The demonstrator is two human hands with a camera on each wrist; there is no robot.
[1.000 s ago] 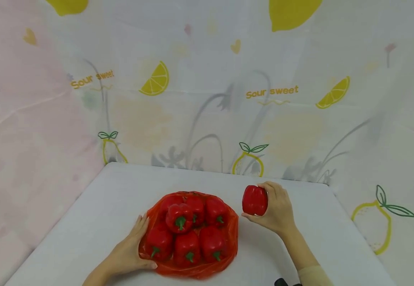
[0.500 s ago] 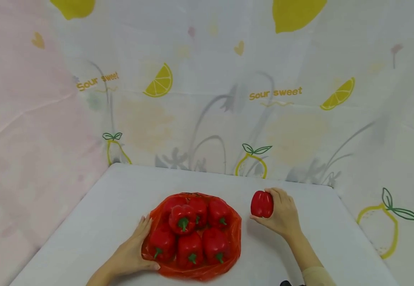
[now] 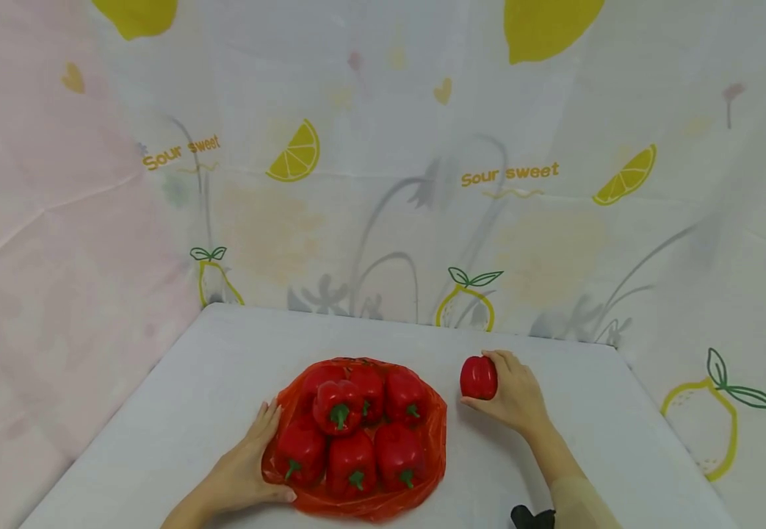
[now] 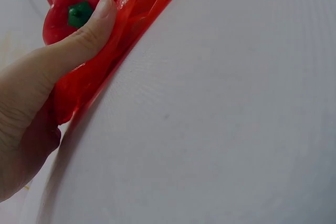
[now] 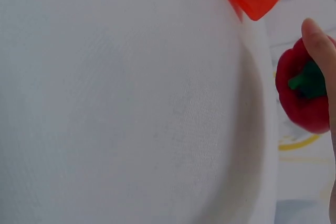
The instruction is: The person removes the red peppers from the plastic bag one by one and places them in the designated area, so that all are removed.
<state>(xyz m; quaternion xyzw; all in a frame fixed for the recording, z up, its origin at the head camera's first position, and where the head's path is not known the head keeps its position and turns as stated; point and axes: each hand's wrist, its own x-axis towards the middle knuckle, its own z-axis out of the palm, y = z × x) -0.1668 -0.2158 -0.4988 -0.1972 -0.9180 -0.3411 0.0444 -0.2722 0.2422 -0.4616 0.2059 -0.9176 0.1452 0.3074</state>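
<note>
A red plastic bag (image 3: 437,435) with its rim spread wide holds several red bell peppers (image 3: 351,464) with green stems. One of them rests on top of the others. My left hand (image 3: 240,470) holds the bag's left side, fingers along its far left edge and thumb (image 4: 86,40) over the near rim. To the right of the bag, my right hand (image 3: 518,397) grips another red bell pepper (image 3: 478,378) between thumb and fingers. The green stem of this pepper (image 5: 295,100) shows in the right wrist view, pointing towards the camera.
The bag and hands are over a white table (image 3: 250,345), whose back edge meets a hanging cloth (image 3: 383,103) printed with lemons. A black device (image 3: 532,518) shows by the right forearm.
My right hand has shifted the held bell pepper slightly right and down, then a little back left. The left hand stays at the bag, and the head view has shifted slightly.
</note>
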